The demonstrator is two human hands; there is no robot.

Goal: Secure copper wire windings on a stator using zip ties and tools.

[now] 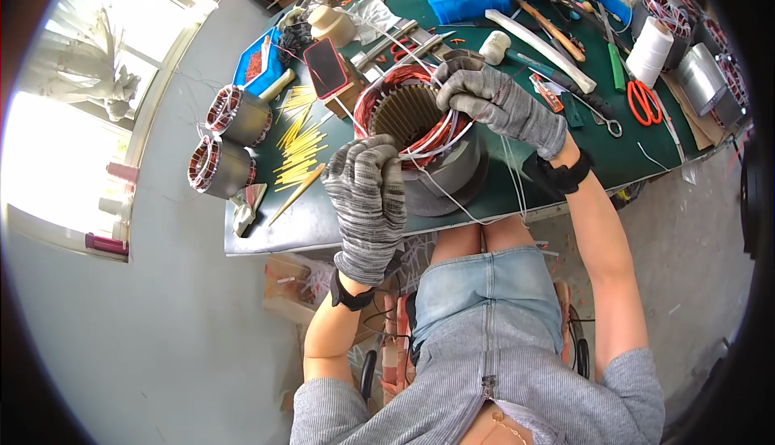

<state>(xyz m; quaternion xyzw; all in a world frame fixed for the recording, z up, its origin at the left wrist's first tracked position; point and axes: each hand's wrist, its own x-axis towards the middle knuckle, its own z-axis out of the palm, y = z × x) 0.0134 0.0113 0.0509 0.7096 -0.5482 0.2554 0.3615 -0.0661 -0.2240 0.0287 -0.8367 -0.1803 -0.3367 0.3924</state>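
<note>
In front of me on the bench stands a motor stator (442,183), a grey metal cylinder with red copper windings (374,106) round its top and slots lined inside. White cord (436,153) and white leads run along the near rim of the windings. My left hand (367,203), in a grey striped glove, is closed at the near left rim; what its fingers hold is hidden. My right hand (500,104), gloved alike, pinches white cord at the right rim. Loose white strands (510,172) hang down the stator's right side.
Two smaller stators (222,167) and yellow strips (300,154) lie left. A phone (325,68) leans on a box behind. Right are red-handled scissors (643,104), a cord spool (650,51) and a wrench (605,118). Blue trays (468,8) stand at the back.
</note>
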